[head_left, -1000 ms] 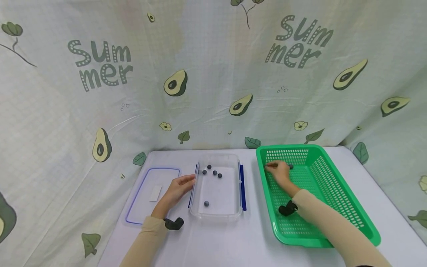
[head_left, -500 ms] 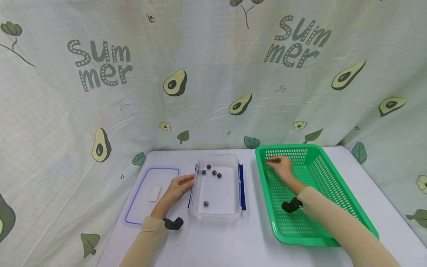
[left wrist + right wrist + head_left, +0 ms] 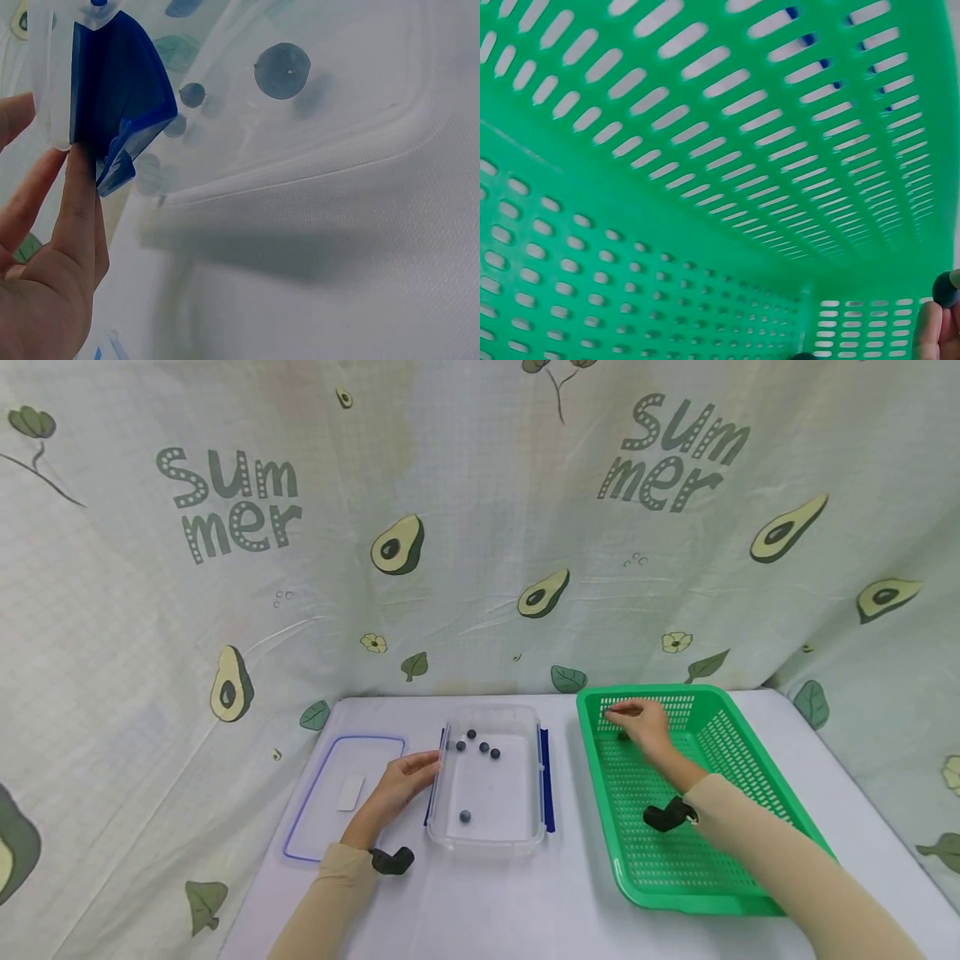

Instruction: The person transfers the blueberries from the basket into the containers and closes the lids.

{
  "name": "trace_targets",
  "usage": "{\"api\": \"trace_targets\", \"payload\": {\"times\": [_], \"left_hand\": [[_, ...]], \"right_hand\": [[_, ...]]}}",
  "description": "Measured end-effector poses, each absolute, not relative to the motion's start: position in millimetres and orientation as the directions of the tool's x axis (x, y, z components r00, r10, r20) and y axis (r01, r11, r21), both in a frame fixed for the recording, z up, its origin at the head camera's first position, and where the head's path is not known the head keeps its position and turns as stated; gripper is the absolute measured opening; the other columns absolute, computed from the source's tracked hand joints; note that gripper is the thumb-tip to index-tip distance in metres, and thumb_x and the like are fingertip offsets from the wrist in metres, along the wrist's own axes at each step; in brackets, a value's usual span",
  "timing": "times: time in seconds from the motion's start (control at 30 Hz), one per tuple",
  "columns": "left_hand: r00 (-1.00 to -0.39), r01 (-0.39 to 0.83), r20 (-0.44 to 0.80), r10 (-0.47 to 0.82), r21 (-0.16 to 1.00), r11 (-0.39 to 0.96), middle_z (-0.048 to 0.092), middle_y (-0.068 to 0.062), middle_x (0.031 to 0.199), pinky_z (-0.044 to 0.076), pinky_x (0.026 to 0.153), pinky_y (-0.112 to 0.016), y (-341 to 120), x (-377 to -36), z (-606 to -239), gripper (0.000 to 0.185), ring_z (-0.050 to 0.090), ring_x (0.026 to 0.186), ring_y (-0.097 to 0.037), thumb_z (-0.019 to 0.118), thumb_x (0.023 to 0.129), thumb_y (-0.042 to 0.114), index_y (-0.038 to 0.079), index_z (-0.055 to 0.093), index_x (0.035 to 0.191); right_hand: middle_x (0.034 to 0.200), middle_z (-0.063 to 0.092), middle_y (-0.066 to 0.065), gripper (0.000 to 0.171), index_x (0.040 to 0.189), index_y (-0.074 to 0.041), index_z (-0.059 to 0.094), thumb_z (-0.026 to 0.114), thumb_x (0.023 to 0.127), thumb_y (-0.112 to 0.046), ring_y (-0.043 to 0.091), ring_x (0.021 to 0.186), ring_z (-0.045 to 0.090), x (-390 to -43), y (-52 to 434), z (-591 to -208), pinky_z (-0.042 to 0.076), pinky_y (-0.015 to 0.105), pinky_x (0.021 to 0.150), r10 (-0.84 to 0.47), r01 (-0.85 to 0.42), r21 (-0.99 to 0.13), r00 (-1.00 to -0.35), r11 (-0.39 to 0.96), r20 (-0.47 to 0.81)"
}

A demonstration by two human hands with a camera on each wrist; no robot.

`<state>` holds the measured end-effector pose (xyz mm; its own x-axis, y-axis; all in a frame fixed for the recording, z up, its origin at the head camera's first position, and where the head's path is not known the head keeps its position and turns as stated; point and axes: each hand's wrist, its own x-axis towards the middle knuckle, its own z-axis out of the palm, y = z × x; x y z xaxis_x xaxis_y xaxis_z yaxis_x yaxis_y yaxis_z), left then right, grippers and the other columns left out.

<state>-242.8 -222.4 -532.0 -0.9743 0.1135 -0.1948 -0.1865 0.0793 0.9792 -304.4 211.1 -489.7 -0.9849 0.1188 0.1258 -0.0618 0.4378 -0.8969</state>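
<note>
My right hand [image 3: 643,725] pinches a dark blueberry [image 3: 945,289] between thumb and fingertip, above the far left corner of the green basket [image 3: 600,810]. Below that hand, another blueberry [image 3: 623,736] lies in the basket, partly covered. My left hand [image 3: 399,783] touches the left side of a clear plastic container [image 3: 487,845] with nearly straight fingers. In the left wrist view its fingertips meet the rim beside a hanging blue latch flap [image 3: 124,90]. Several blueberries sit in the container, most near its back, and a lone blueberry [image 3: 465,817] near its front.
A clear lid with a blue seal [image 3: 306,806] lies left of the container, a white label [image 3: 350,793] on it. Another blue latch flap [image 3: 547,781] hangs on the container's right side. A printed curtain [image 3: 465,527] rises behind the white table [image 3: 570,893].
My right hand has risen from the basket's left wall and shifted slightly right, pinching a blueberry. The left hand and the container stay where they were.
</note>
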Motion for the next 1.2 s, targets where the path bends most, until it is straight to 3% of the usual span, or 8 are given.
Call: {"api": "trace_targets", "payload": {"times": [0.17,0.4,0.57,0.8,1.07,1.2], "left_hand": [[-0.974,-0.189,-0.195,0.112,0.98,0.06,0.061,-0.011,0.133,0.05,0.101,-0.028,-222.2,-241.7,-530.3,0.046,0.058,0.122,-0.021,0.074,0.092,0.019,0.003,0.061,0.134],[-0.975,-0.19,-0.195,0.109,0.98,0.059,0.062,-0.01,0.131,0.05,0.101,-0.029,-221.9,-241.7,-529.9,0.046,0.059,0.12,-0.021,0.074,0.092,0.019,0.002,0.061,0.133],[-0.975,-0.187,-0.192,0.11,0.981,0.053,0.062,-0.01,0.131,0.05,0.1,-0.028,-222.1,-241.8,-530.0,0.046,0.059,0.12,-0.02,0.074,0.092,0.018,0.002,0.061,0.133],[-0.977,-0.175,-0.181,0.115,0.983,0.062,0.06,-0.015,0.133,0.051,0.1,-0.028,-222.4,-242.8,-531.5,0.047,0.06,0.119,-0.021,0.073,0.093,0.019,-0.001,0.059,0.134],[-0.975,-0.183,-0.19,0.117,0.981,0.066,0.059,-0.015,0.134,0.051,0.1,-0.027,-222.0,-242.7,-531.2,0.046,0.059,0.119,-0.02,0.072,0.094,0.017,-0.001,0.059,0.134],[-0.975,-0.183,-0.187,0.123,0.982,0.047,0.058,-0.018,0.135,0.05,0.1,-0.027,-222.3,-243.1,-530.2,0.045,0.059,0.12,-0.02,0.07,0.094,0.014,-0.002,0.058,0.135]], "right_hand": [[0.101,0.072,0.018,0.026,0.107,0.007,0.071,0.075,0.09,-0.012,-0.003,0.074,0.06,-304.9,210.4,-478.9,0.053,0.014,0.069,0.112,-0.079,-0.888,-0.983,0.453,0.145],[0.107,0.07,0.016,0.031,0.112,0.005,0.07,0.073,0.092,-0.019,0.005,0.084,0.062,-303.8,207.5,-461.9,0.058,0.029,0.081,0.093,-0.045,-0.908,-0.991,0.417,0.092],[0.108,0.069,0.016,0.034,0.114,0.005,0.068,0.073,0.093,-0.022,0.012,0.091,0.062,-302.9,205.5,-451.9,0.055,0.026,0.082,0.084,-0.046,-0.907,-0.992,0.419,0.089],[0.112,0.068,0.019,0.035,0.116,0.005,0.068,0.073,0.092,-0.021,0.012,0.092,0.062,-302.0,200.5,-441.3,0.052,0.05,0.096,0.058,-0.063,-0.925,-0.994,0.374,0.091],[0.11,0.069,0.014,0.036,0.116,0.004,0.068,0.074,0.092,-0.022,0.008,0.091,0.062,-301.6,195.2,-426.4,0.055,0.04,0.093,0.038,-0.07,-0.932,-0.995,0.356,0.09],[0.103,0.07,0.007,0.037,0.116,0.007,0.068,0.074,0.092,-0.02,0.006,0.089,0.063,-302.1,192.6,-419.9,0.056,0.028,0.087,-0.001,-0.093,-0.949,-0.995,0.301,0.097]]}}
